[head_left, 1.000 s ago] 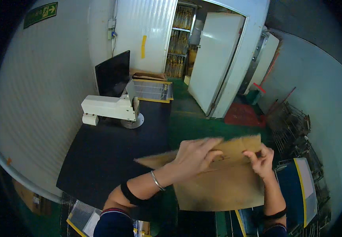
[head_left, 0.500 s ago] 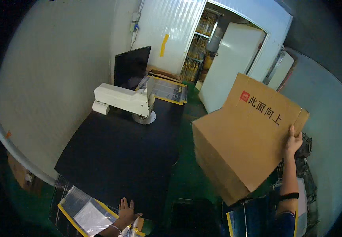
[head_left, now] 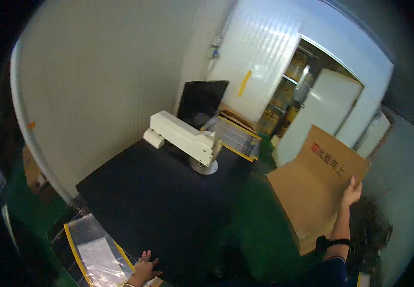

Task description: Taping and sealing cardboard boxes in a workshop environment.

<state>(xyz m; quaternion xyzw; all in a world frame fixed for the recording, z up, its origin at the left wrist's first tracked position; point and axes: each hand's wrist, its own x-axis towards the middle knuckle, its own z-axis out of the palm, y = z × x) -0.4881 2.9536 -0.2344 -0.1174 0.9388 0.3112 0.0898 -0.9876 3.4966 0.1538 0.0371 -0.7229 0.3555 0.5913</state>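
Out to my right, beside the black table point(head_left: 178, 215), I have the brown carton point(head_left: 305, 193), my right hand point(head_left: 353, 192) closed on the edge of its printed flap point(head_left: 332, 155), thumb on the near face. Its long axis runs from far to near, the flap pointing up and away; its inside is hidden. My left hand point(head_left: 144, 269), fingers spread, grips nothing I can see, near a yellow-edged frame point(head_left: 79, 228) bearing a white packet point(head_left: 100, 260).
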